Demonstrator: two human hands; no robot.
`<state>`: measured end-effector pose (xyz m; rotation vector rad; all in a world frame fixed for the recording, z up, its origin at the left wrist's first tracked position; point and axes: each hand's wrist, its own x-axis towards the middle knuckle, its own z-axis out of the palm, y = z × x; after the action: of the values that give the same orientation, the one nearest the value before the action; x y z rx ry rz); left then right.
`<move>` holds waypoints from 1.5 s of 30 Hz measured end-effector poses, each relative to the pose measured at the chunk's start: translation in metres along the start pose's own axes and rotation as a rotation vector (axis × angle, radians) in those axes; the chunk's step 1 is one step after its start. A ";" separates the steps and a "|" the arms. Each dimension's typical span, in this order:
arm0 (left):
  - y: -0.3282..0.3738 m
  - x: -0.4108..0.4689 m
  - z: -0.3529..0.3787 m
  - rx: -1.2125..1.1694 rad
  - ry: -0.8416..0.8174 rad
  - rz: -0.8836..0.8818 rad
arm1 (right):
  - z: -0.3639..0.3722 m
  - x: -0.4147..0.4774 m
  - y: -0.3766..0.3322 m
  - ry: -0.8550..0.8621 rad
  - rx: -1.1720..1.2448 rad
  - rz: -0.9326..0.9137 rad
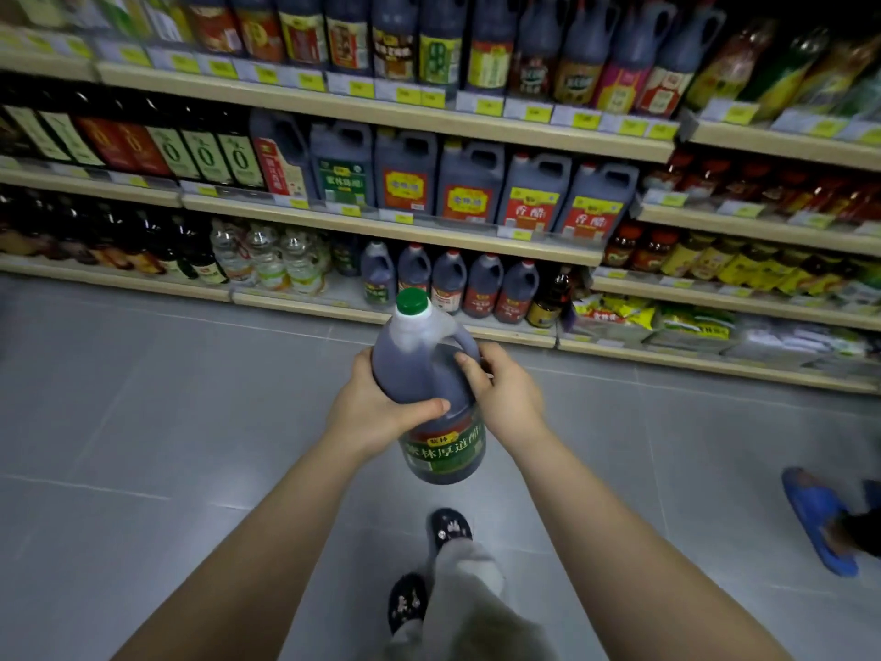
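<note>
Two hands, one jug. Head view, looking down at an aisle of sauces and vinegars.

Jug (414, 374): dark liquid, green cap (413, 301), green label (445, 453). It is held in mid-air over the floor (143, 398), in front of the bottom shelf (305, 302). It is roughly upright, cap tipped away toward the shelves, and touches no shelf.

Left hand (376, 412): grip wrapped round the body from the left, thumb across the front just above the label. It likely bears most of the weight, since a full jug wants support low on its belly.

Right hand (507, 398): grip closed at the shoulder by the moulded handle (469, 345), one finger laid on the dark shoulder. It reads as the steering hand, keeping the neck from tipping.

Label faces up toward the camera, probably so it can be read or matched.

Bottom shelf carries a row of like jugs (448, 283), with a green-labelled jug (378, 279) at the left end. Guess: the held one belongs beside it.

Also noted: wearer's dark slippers (450, 527) below the jug, and someone else's blue slipper (817, 517) far right.
</note>
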<state>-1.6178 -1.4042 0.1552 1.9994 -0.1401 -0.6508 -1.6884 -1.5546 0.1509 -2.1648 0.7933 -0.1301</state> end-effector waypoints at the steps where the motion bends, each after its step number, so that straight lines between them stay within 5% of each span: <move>1: 0.001 0.008 -0.007 -0.004 0.018 -0.003 | 0.005 0.011 -0.007 -0.006 -0.004 -0.018; 8: 0.013 0.086 -0.056 0.001 0.112 -0.040 | 0.046 0.101 -0.056 -0.116 -0.002 -0.112; 21: 0.008 0.239 -0.167 0.017 0.161 -0.137 | 0.138 0.257 -0.156 -0.282 -0.358 -0.291; 34: -0.022 0.436 -0.277 0.242 -0.197 -0.062 | 0.264 0.362 -0.210 -0.232 -0.250 0.076; 45: -0.048 0.556 -0.270 0.308 -0.335 -0.036 | 0.331 0.444 -0.187 -0.178 -0.133 0.242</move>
<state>-1.0192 -1.3683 -0.0008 2.1728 -0.4283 -1.0371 -1.1280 -1.5044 -0.0084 -2.1474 0.9744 0.2423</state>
